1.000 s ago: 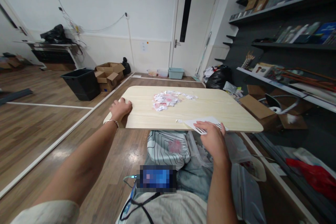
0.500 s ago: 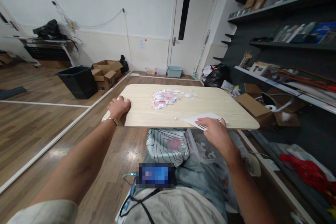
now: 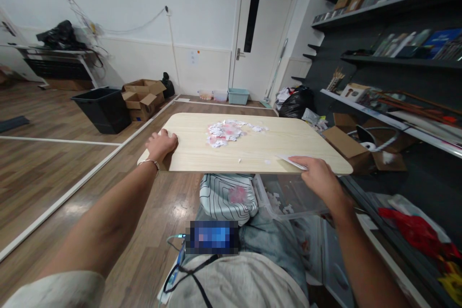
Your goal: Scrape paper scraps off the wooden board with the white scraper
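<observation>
In front of me is a pale wooden tabletop [image 3: 202,161] with rounded corners. My left hand [image 3: 161,146] lies at its left end, fingers curled on the board by the edge. A white sheet of paper [image 3: 293,160], seen nearly edge-on and tilted, is pinched in my right hand [image 3: 317,173] above the near right part of the board. A loose heap of torn white and pink paper scraps [image 3: 225,133] lies toward the far side, left of the paper. A tiny white scrap [image 3: 239,160] sits near the front edge.
Below the front edge are a striped cloth bag [image 3: 227,197] and a clear plastic bin [image 3: 267,202] with white pieces inside. A phone [image 3: 212,237] rests on my lap. Dark shelves [image 3: 390,65] and an open cardboard box [image 3: 348,144] stand on the right; a black bin [image 3: 103,110] stands left.
My right hand has moved right, and the paper that lay flatter on the board is now lifted and tilted. My left hand stays at the left end. The view has shifted slightly.
</observation>
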